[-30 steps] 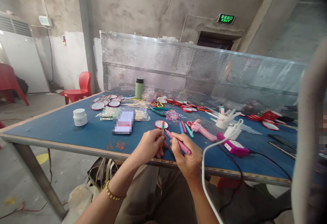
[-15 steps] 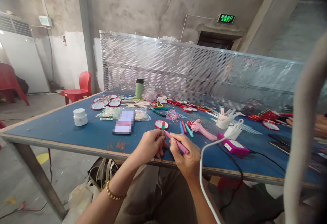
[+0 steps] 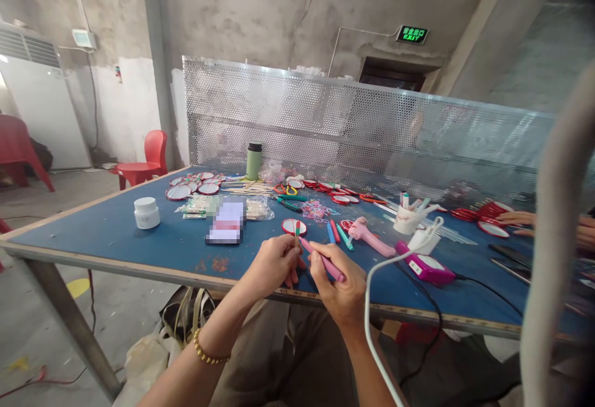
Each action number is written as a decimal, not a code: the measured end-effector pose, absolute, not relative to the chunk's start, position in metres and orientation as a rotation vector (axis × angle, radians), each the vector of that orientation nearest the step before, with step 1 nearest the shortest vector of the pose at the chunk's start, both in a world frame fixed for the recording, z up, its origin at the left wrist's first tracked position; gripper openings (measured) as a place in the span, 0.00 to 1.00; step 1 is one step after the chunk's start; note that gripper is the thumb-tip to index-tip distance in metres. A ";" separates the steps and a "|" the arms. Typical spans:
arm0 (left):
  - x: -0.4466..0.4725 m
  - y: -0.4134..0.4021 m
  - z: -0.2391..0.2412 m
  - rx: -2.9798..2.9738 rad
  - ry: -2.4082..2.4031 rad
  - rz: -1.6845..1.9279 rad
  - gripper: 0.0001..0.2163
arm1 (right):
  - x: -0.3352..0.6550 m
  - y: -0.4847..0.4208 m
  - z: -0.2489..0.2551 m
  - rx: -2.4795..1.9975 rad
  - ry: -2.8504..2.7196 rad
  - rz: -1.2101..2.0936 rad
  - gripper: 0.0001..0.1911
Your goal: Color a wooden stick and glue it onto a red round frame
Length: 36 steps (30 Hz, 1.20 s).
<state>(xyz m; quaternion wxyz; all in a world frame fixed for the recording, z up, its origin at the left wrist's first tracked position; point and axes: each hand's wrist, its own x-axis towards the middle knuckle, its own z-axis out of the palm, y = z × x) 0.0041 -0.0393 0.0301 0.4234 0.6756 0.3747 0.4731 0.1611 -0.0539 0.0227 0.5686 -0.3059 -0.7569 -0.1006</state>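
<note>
My left hand (image 3: 274, 261) is closed round a thin wooden stick (image 3: 297, 233) whose upper end is coloured green and red. In my right hand (image 3: 341, 283) is a pink marker pen (image 3: 328, 263), gripped as for writing, its tip close to the stick; whether they touch I cannot tell. Just behind the stick lies a round, red-rimmed white disc (image 3: 289, 227), partly hidden by it. Red, blue and teal marker pens (image 3: 335, 231) lie beyond my right hand, beside a pink hand-held tool (image 3: 372, 238).
A blue-topped table (image 3: 179, 261) carries a white jar (image 3: 147, 213), a phone (image 3: 226, 221), a green bottle (image 3: 254, 161), pliers (image 3: 289, 205) and a paper cup (image 3: 406, 220) of pens. A white cable (image 3: 369, 308) crosses near my right forearm. Another person's hands (image 3: 518, 220) are at the far right.
My hands, the stick and the pink marker pen stay almost still. At the far right, the other person's hands have reached further left, over the red-rimmed discs.
</note>
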 end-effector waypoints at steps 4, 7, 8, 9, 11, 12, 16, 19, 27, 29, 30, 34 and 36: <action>0.004 -0.038 0.030 1.698 0.934 1.188 0.08 | 0.161 -0.054 0.024 -0.712 -1.783 -0.250 0.11; 0.004 -0.037 0.029 1.685 0.921 1.193 0.08 | 0.161 -0.054 0.024 -0.732 -1.777 -0.230 0.11; 0.004 -0.037 0.028 1.683 0.917 1.194 0.08 | 0.161 -0.055 0.024 -0.731 -1.778 -0.227 0.11; 0.004 -0.037 0.028 1.682 0.916 1.195 0.08 | 0.161 -0.054 0.023 -0.732 -1.779 -0.223 0.10; 0.004 -0.037 0.027 1.686 0.926 1.191 0.08 | 0.162 -0.054 0.022 -0.735 -1.773 -0.222 0.10; 0.004 -0.037 0.027 1.690 0.933 1.187 0.08 | 0.162 -0.053 0.021 -0.734 -1.763 -0.222 0.10; 0.004 -0.037 0.028 1.693 0.937 1.175 0.08 | 0.163 -0.052 0.019 -0.710 -1.726 -0.198 0.10; 0.003 -0.038 0.029 1.663 0.931 1.180 0.07 | 0.163 -0.053 0.020 -0.721 -1.740 -0.139 0.10; 0.004 -0.036 0.028 1.682 0.922 1.186 0.08 | 0.161 -0.054 0.023 -0.715 -1.808 -0.188 0.10; 0.004 -0.036 0.028 1.687 0.925 1.184 0.08 | 0.161 -0.054 0.023 -0.715 -1.808 -0.206 0.10; 0.004 -0.036 0.028 1.687 0.926 1.181 0.08 | 0.161 -0.054 0.023 -0.719 -1.806 -0.206 0.10; 0.004 -0.037 0.029 1.674 0.929 1.181 0.08 | 0.162 -0.055 0.023 -0.722 -1.799 -0.190 0.09; 0.004 -0.037 0.028 1.670 0.926 1.186 0.07 | 0.162 -0.054 0.023 -0.721 -1.797 -0.196 0.09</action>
